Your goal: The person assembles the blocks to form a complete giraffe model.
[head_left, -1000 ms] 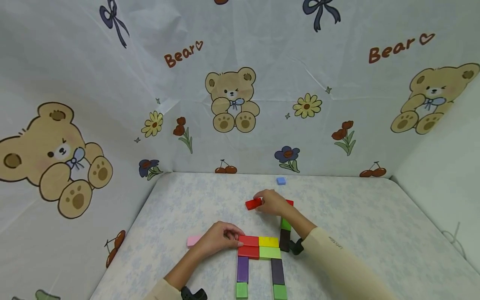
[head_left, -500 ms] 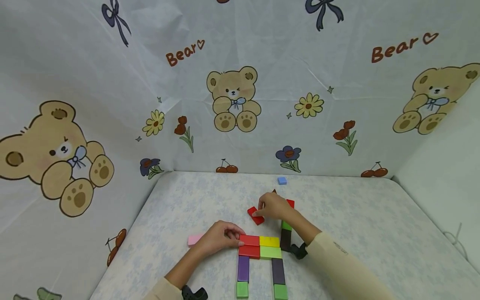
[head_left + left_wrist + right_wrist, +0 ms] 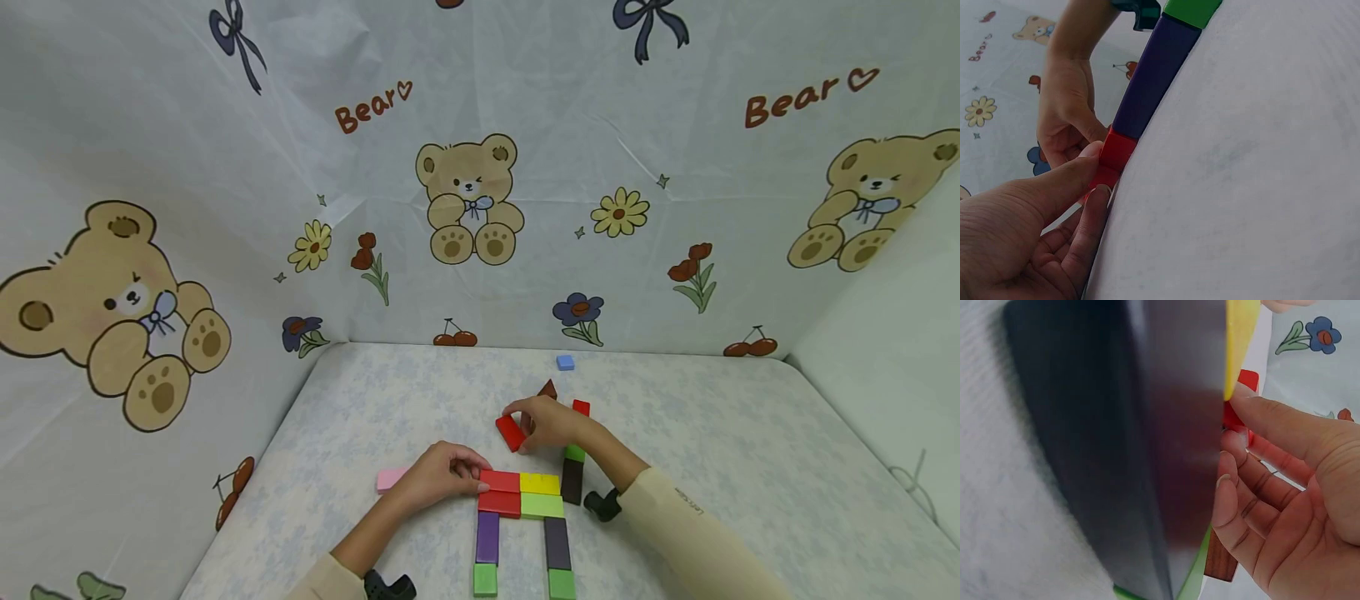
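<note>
In the head view my right hand (image 3: 551, 422) pinches a red rectangular block (image 3: 511, 433) between thumb and fingers, tilted diagonally at the far side of a flat block arrangement. My left hand (image 3: 441, 477) holds the left end of the upper red block (image 3: 499, 481) with thumb and finger. That one lies against a second red block (image 3: 498, 503), beside yellow (image 3: 539, 483) and light green (image 3: 542, 506) blocks. Two legs run toward me: a purple block (image 3: 487, 537) and a dark block (image 3: 557, 542), each ending in a green block (image 3: 485, 580).
Right of the arrangement, a dark brown block (image 3: 572, 482), a green block (image 3: 575, 453) and a red block (image 3: 581, 407) form a column. A brown pointed block (image 3: 549, 389) shows behind my right hand. Farther out lie a blue block (image 3: 565, 362) and, left, a pink block (image 3: 390, 479).
My right hand has turned the red block from nearly crosswise to diagonal and brought it slightly nearer. The brown pointed block has come into view. My left hand stays in place.
</note>
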